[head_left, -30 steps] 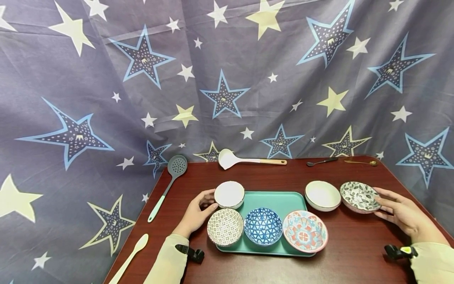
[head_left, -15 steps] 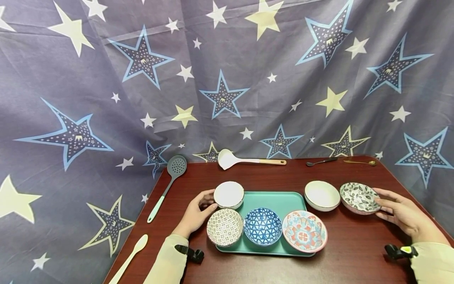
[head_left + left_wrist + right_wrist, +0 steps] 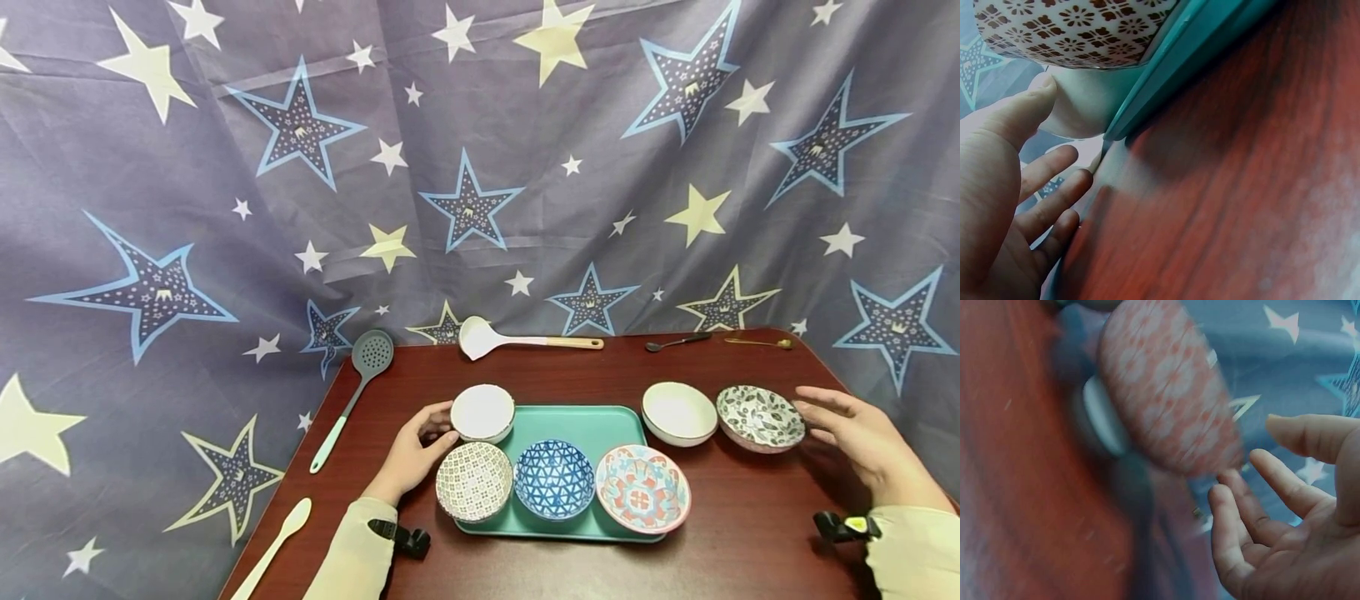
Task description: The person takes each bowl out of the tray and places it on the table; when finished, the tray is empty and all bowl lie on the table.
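My left hand (image 3: pixel 411 454) lies by the left side of a plain white bowl (image 3: pixel 483 413). Its thumb (image 3: pixel 1035 103) is at that bowl's wall in the left wrist view, while the other fingers are loosely spread. A brown-patterned bowl (image 3: pixel 474 481) stands just in front. On the right, a bowl with a leaf pattern inside (image 3: pixel 760 418) and a red floral outside (image 3: pixel 1166 387) rests on the table. My right hand (image 3: pixel 870 442) is beside it with relaxed, parted fingers and holds nothing; whether a fingertip still touches the rim is hard to tell.
A teal tray (image 3: pixel 585 421) bears the white and brown-patterned bowls, a blue triangle-patterned bowl (image 3: pixel 554 480) and a pink-and-blue bowl (image 3: pixel 642 489). A cream bowl (image 3: pixel 678 413) adjoins the leaf bowl. Around the edges lie a skimmer (image 3: pixel 372 354), ladle (image 3: pixel 480 337), cream spoon (image 3: pixel 294 518) and small spoons (image 3: pixel 678 342).
My right hand has let go of the leaf-patterned bowl and drawn slightly to the right. The left hand and the other bowls stay where they were; the head view shifts a little.
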A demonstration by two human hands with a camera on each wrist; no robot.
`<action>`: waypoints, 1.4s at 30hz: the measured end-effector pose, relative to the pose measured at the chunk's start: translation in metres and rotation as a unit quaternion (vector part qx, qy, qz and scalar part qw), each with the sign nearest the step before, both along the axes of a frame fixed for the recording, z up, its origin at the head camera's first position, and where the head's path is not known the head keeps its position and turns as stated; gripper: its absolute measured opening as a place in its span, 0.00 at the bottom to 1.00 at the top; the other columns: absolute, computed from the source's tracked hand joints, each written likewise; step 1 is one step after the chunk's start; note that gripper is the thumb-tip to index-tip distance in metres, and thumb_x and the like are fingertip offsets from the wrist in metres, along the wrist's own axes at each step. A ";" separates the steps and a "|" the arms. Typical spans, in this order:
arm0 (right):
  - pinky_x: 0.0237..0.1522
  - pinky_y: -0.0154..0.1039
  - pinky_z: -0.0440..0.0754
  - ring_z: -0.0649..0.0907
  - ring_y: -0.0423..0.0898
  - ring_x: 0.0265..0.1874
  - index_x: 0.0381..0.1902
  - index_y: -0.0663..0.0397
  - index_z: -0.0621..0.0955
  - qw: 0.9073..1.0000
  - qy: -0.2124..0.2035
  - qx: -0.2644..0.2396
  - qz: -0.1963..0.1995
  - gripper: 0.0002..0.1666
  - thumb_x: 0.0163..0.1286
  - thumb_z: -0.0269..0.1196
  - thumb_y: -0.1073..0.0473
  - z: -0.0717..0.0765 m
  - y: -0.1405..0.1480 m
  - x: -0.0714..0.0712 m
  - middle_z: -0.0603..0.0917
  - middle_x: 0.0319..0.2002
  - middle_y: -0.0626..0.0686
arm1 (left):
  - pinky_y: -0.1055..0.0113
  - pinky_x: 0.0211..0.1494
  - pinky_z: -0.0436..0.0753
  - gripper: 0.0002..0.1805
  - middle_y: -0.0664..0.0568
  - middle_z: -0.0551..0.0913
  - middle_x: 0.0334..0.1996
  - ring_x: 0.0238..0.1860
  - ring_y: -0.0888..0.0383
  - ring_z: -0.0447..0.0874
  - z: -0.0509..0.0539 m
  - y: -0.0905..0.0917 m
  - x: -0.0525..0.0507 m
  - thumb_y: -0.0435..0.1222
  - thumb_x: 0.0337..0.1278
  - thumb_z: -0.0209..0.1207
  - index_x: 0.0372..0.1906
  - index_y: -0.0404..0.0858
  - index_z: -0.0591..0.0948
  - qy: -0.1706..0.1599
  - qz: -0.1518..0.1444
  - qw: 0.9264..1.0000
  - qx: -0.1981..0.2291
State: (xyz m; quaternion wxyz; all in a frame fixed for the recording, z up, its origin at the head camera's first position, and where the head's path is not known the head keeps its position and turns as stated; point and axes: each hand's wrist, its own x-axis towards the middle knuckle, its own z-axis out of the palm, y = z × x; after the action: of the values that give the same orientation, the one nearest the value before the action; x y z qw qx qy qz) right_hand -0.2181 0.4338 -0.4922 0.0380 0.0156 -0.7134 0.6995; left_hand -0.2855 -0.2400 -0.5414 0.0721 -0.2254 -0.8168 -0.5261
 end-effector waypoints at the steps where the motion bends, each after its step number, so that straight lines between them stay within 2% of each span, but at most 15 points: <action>1: 0.38 0.26 0.82 0.84 0.26 0.41 0.48 0.27 0.87 1.000 0.007 0.023 -0.011 0.22 0.80 0.60 0.66 0.004 -0.003 0.000 0.87 0.43 0.30 | 0.51 0.56 0.81 0.28 0.50 0.86 0.52 0.53 0.50 0.86 0.000 0.000 0.000 0.40 0.69 0.69 0.71 0.47 0.77 0.000 0.001 1.000 0.000; 4: 0.37 0.25 0.81 0.83 0.25 0.40 0.49 0.24 0.85 0.995 0.028 0.086 -0.038 0.21 0.78 0.62 0.64 0.014 -0.014 -0.001 0.85 0.43 0.27 | 0.55 0.55 0.81 0.28 0.49 0.86 0.52 0.53 0.50 0.86 -0.001 -0.001 0.000 0.39 0.69 0.68 0.71 0.46 0.77 0.004 0.000 1.000 0.002; 10: 0.39 0.23 0.81 0.85 0.26 0.40 0.50 0.29 0.86 0.994 0.069 0.078 -0.039 0.22 0.77 0.62 0.68 0.032 -0.031 -0.002 0.88 0.42 0.30 | 0.58 0.54 0.81 0.30 0.49 0.85 0.54 0.54 0.48 0.85 -0.001 -0.004 0.000 0.39 0.69 0.68 0.73 0.42 0.75 0.005 0.010 1.000 -0.001; 12: 0.40 0.21 0.79 0.84 0.25 0.41 0.52 0.31 0.86 0.991 0.082 0.093 -0.039 0.21 0.77 0.62 0.68 0.036 -0.037 -0.003 0.87 0.42 0.30 | 0.54 0.54 0.81 0.30 0.49 0.85 0.56 0.55 0.48 0.85 0.001 -0.005 0.001 0.40 0.69 0.69 0.73 0.42 0.76 0.007 0.017 1.000 -0.004; 13: 0.42 0.20 0.78 0.84 0.24 0.42 0.53 0.33 0.85 0.989 0.089 0.107 -0.040 0.20 0.77 0.62 0.67 0.039 -0.040 -0.004 0.87 0.42 0.30 | 0.50 0.55 0.81 0.30 0.47 0.85 0.57 0.56 0.46 0.85 0.005 -0.004 0.004 0.38 0.69 0.68 0.73 0.40 0.75 0.006 0.021 1.000 -0.002; 17: 0.44 0.20 0.77 0.84 0.25 0.44 0.57 0.40 0.85 0.983 0.107 0.146 -0.032 0.17 0.77 0.63 0.65 0.048 -0.054 -0.010 0.87 0.44 0.30 | 0.38 0.57 0.78 0.29 0.40 0.84 0.59 0.57 0.38 0.83 0.009 -0.005 0.008 0.34 0.68 0.68 0.72 0.36 0.75 0.006 0.026 1.000 0.003; 19: 0.45 0.21 0.77 0.84 0.27 0.44 0.59 0.43 0.84 0.982 0.109 0.152 -0.022 0.16 0.78 0.63 0.64 0.052 -0.063 -0.013 0.87 0.44 0.30 | 0.37 0.57 0.78 0.29 0.38 0.83 0.60 0.57 0.37 0.83 0.011 -0.006 0.010 0.33 0.68 0.68 0.71 0.35 0.76 0.006 0.026 1.000 0.005; 20: 0.45 0.21 0.77 0.84 0.28 0.45 0.59 0.44 0.84 0.981 0.110 0.157 -0.018 0.16 0.78 0.63 0.64 0.054 -0.068 -0.015 0.87 0.44 0.31 | 0.39 0.57 0.78 0.29 0.40 0.83 0.60 0.57 0.39 0.84 0.009 -0.008 0.010 0.34 0.68 0.68 0.71 0.36 0.76 0.009 0.024 1.000 0.002; 23: 0.46 0.22 0.78 0.83 0.28 0.45 0.60 0.48 0.84 0.980 0.110 0.167 -0.009 0.15 0.78 0.64 0.62 0.060 -0.085 -0.021 0.88 0.45 0.32 | 0.43 0.59 0.80 0.28 0.45 0.84 0.60 0.56 0.44 0.84 0.012 -0.010 0.014 0.37 0.68 0.69 0.70 0.38 0.77 0.019 0.017 1.000 -0.004; 27: 0.47 0.23 0.79 0.83 0.27 0.47 0.61 0.52 0.83 0.978 0.123 0.168 0.004 0.16 0.77 0.65 0.64 0.066 -0.106 -0.027 0.87 0.47 0.34 | 0.48 0.61 0.80 0.28 0.48 0.85 0.60 0.57 0.49 0.85 0.014 -0.013 0.020 0.40 0.69 0.69 0.70 0.41 0.77 0.017 0.016 1.000 -0.017; 31: 0.49 0.23 0.78 0.83 0.27 0.49 0.61 0.54 0.83 0.978 0.131 0.158 0.022 0.18 0.76 0.65 0.65 0.073 -0.126 -0.033 0.87 0.48 0.37 | 0.47 0.62 0.80 0.28 0.46 0.84 0.61 0.58 0.50 0.84 0.017 -0.017 0.026 0.41 0.68 0.69 0.70 0.42 0.78 0.013 0.016 0.999 -0.028; 35: 0.51 0.25 0.79 0.84 0.30 0.51 0.62 0.57 0.81 0.980 0.123 0.153 0.039 0.19 0.76 0.66 0.60 0.080 -0.145 -0.036 0.87 0.51 0.40 | 0.46 0.62 0.80 0.28 0.42 0.83 0.61 0.58 0.48 0.85 0.019 -0.019 0.032 0.40 0.68 0.69 0.70 0.45 0.78 0.021 0.014 0.999 -0.034; 38: 0.52 0.26 0.80 0.83 0.31 0.52 0.64 0.58 0.80 0.983 0.098 0.149 0.051 0.23 0.77 0.67 0.55 0.083 -0.158 -0.038 0.86 0.54 0.44 | 0.47 0.62 0.80 0.27 0.41 0.84 0.60 0.57 0.49 0.86 0.020 -0.019 0.036 0.40 0.68 0.69 0.69 0.50 0.78 0.025 0.012 0.999 -0.038; 42: 0.52 0.28 0.80 0.83 0.31 0.52 0.66 0.61 0.79 0.982 0.082 0.158 0.064 0.25 0.78 0.65 0.54 0.084 -0.175 -0.043 0.84 0.59 0.56 | 0.46 0.61 0.80 0.27 0.41 0.84 0.60 0.56 0.51 0.86 0.021 -0.020 0.041 0.40 0.68 0.69 0.69 0.51 0.77 0.019 0.006 0.999 -0.037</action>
State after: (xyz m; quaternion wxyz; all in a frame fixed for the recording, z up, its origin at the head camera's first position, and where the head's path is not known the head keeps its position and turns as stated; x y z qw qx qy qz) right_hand -0.2615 0.2592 -0.4079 0.0490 0.1245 -0.8070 0.5752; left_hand -0.2444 -0.2598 -0.5202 0.0828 -0.2332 -0.8355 -0.4906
